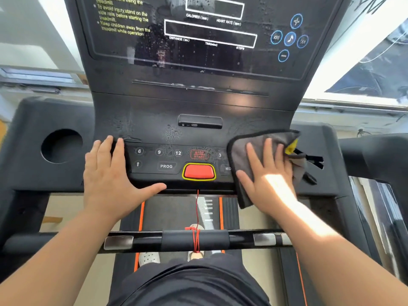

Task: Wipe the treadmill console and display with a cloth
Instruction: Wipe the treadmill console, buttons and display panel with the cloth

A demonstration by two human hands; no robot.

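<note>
Cloth, grey with a dark stitched edge and a yellow patch at its far right corner, lies folded at about 3 o'clock in my view, on the right end of the treadmill console. Its long axis runs from the near console edge up and to the right, toward 1 o'clock; the near corner hangs off the console lip over the belt. My right hand lies flat on top of it, fingers spread and released, pointing toward 11 o'clock, pressing rather than gripping.

Just left of the cloth, touching its edge, is the button strip, with the cloth covering its right end. I can read 6, 9, 12, STOP/START, PROG and a 3 there. The red safety key with its yellow border sits at the centre, a red cord dropping from it toward 6 o'clock to the front handlebar, where it is tied.

My left hand rests open at 9 o'clock on the left end of the console, palm down, fingers released and holding nothing, thumb stretched toward the key.

Droplets bead the console above the buttons, around a small port slot. At 12 o'clock the dark display tilts up, also speckled with drops. A round cup holder sits far left.
</note>
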